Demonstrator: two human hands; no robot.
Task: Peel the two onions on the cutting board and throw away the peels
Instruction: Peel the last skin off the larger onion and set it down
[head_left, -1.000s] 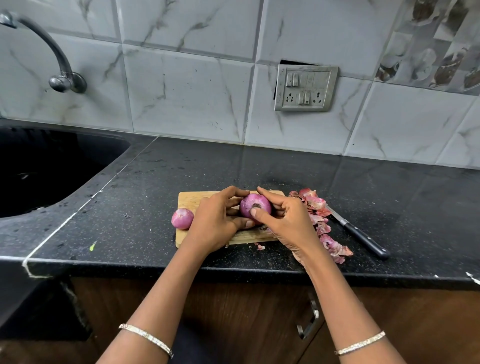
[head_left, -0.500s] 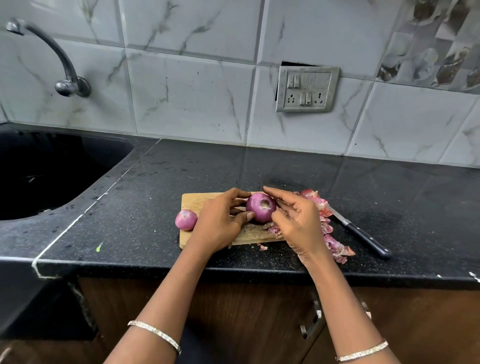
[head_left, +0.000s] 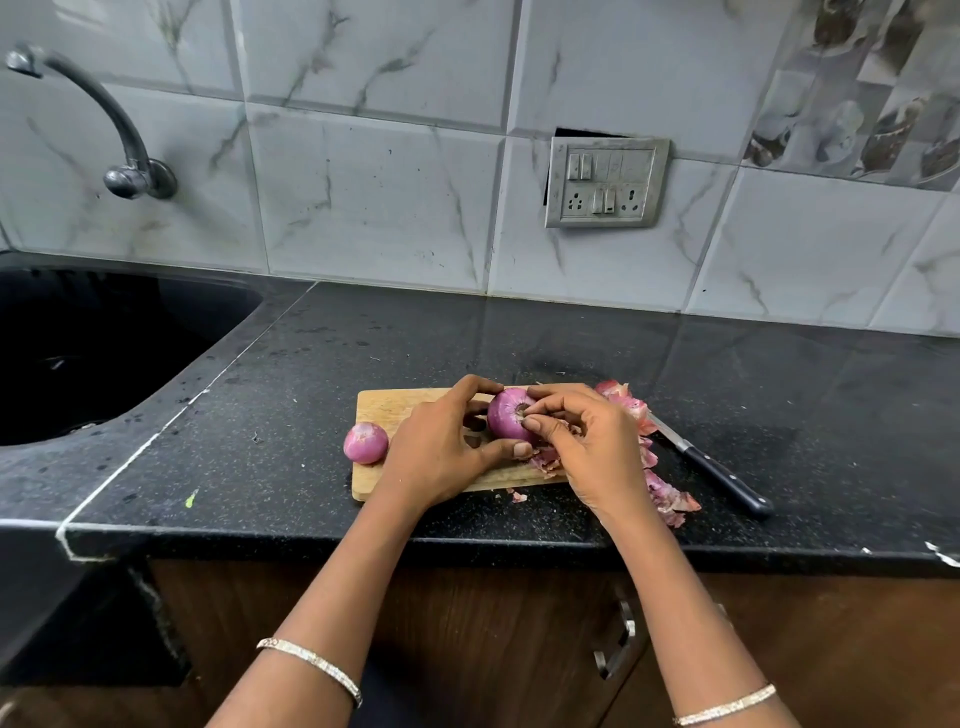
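Tiled wall (head_left: 389, 182) at 12 o'clock, grey marble look. Black speckled desk (head_left: 675, 389) fills the middle of the view. Dark sink (head_left: 78, 353) at 9 o'clock of the desk, with a curved metal tap (head_left: 114, 119) on the wall above it. Brown cabinet front (head_left: 467, 649) under the desk at 6 o'clock, metal handle (head_left: 615, 642) on it. Switch-and-socket panel (head_left: 605, 182) on the wall at 12 o'clock of the board.

Wooden cutting board (head_left: 395, 408) lies flat near the desk's front edge. Left hand (head_left: 441, 452) is over the board, fingers and thumb curled round the bigger onion (head_left: 506, 415) and gripping it just above the board. Right hand (head_left: 597, 447) comes in from 3 o'clock, thumb and forefinger pinching at the onion's facing end. Whether a bit of skin is between the tips, cannot tell.

Black-handled knife (head_left: 722, 478) lies on the desk at 3 o'clock of the board, blade partly under the peels (head_left: 660, 493). The peels are heaped along the board's 3 o'clock edge, a few on the board under the right hand. Smaller onion (head_left: 365, 442), shiny and bare, sits at the board's 9 o'clock edge, just beside the left hand, not touching it.

Thin bangle (head_left: 311, 662) on the left wrist, another bangle (head_left: 724, 705) on the right. Green scrap (head_left: 191, 499) on the desk at 8 o'clock of the board.
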